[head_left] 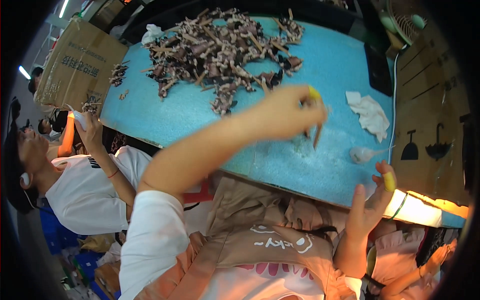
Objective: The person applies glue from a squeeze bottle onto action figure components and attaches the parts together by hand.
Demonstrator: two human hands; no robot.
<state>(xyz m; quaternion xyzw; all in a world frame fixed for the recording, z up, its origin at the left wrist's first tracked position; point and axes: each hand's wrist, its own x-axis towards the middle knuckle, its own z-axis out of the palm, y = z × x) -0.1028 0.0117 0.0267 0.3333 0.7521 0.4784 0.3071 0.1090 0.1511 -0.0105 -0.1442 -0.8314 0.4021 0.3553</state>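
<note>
My left hand (pixel 295 112) is stretched over the blue table, a yellow cover on one fingertip. Its fingers are closed on a small brown stick (pixel 318 135); motion blur hides whatever else is in the grip. At the table's front right edge is my right hand (pixel 367 207), fingers apart with nothing visible between them, one wearing a yellow cover. Close to it lies a translucent squeeze bottle (pixel 361 155) with a thin nozzle. A large heap of small figures on wooden sticks (pixel 215 55) covers the far part of the table, beyond my left hand.
Crumpled white tissue (pixel 369 114) lies at the right on the blue tabletop (pixel 175 117). Cardboard boxes (pixel 75 65) stand at both sides. A dark flat object (pixel 378 70) rests along the right edge. A co-worker (pixel 85 185) sits at the left; another person's hands show at the lower right.
</note>
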